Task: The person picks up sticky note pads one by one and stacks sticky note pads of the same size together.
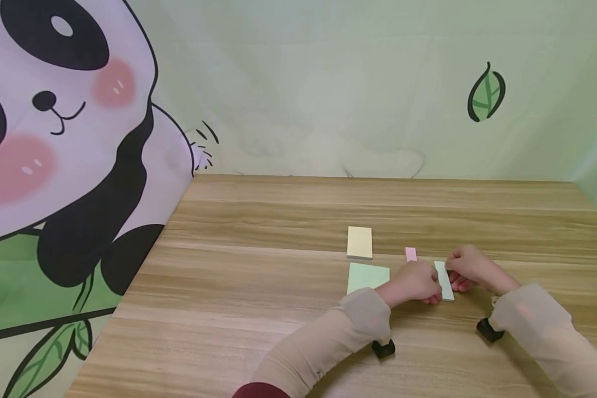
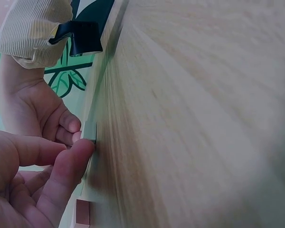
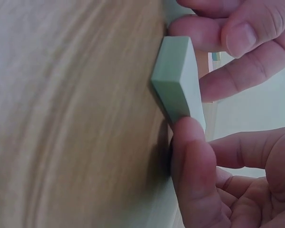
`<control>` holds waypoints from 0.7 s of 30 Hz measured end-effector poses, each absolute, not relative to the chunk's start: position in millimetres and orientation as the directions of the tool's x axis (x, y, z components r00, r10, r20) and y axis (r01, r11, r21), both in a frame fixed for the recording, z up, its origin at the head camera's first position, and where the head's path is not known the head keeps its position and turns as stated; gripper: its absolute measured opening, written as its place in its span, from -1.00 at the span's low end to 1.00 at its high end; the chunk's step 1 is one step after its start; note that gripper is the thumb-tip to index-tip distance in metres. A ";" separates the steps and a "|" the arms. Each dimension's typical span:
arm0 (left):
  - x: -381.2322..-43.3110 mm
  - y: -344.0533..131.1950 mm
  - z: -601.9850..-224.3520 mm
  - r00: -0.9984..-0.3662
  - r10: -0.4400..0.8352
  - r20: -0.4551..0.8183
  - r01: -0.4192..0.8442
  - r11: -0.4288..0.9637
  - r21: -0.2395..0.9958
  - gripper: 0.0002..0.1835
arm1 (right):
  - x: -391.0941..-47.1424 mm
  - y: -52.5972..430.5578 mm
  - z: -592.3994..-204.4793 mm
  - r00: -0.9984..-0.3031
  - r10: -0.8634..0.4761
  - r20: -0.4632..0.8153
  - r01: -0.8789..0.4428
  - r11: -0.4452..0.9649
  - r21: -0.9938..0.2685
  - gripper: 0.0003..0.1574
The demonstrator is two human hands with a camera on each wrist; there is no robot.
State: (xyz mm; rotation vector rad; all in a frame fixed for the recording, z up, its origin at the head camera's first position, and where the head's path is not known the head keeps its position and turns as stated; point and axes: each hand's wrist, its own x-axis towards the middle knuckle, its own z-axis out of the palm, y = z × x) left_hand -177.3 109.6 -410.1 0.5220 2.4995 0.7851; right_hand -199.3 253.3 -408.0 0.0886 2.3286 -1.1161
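A narrow pale green sticky-note pad [image 1: 444, 282] lies on the wooden table between the two hands. At its left long side, the left hand [image 1: 418, 281] has its fingers bent against the pad. The right hand [image 1: 470, 268] pinches the opposite side near the far end. Seen from the right wrist, the right thumb [image 3: 194, 166] presses the edge of the pad [image 3: 173, 71], and left fingertips meet it near its end. Close behind the left hand is a small pink pad [image 1: 410, 254], partly covered. The left forearm overlaps a larger light green square pad [image 1: 367, 276].
A pale yellow pad [image 1: 360, 242] lies behind the light green square one. The wooden table [image 1: 239, 249] meets a pale backdrop with a printed panda [image 1: 79, 138] on the left. Black wrist cameras [image 1: 490, 330] hang under both sleeves, close above the tabletop.
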 end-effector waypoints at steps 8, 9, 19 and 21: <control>-178.6 110.4 -412.1 -0.820 0.480 -0.312 0.216 0.765 0.607 -0.79 | -198.3 252.1 -406.9 -0.850 -0.156 -0.503 0.289 0.659 -0.694 -0.70; -178.7 110.4 -412.4 -0.819 0.481 -0.311 0.219 0.765 0.606 -0.79 | -198.2 251.8 -406.8 -0.851 -0.153 -0.502 0.290 0.660 -0.693 -0.69; -178.7 109.9 -412.6 -0.821 0.481 -0.306 0.217 0.760 0.613 -0.78 | -196.3 249.1 -406.1 -0.866 -0.142 -0.480 0.270 0.676 -0.686 -0.74; -178.8 109.9 -412.5 -0.823 0.481 -0.304 0.220 0.762 0.609 -0.78 | -195.9 248.5 -405.4 -0.868 -0.141 -0.477 0.266 0.679 -0.685 -0.74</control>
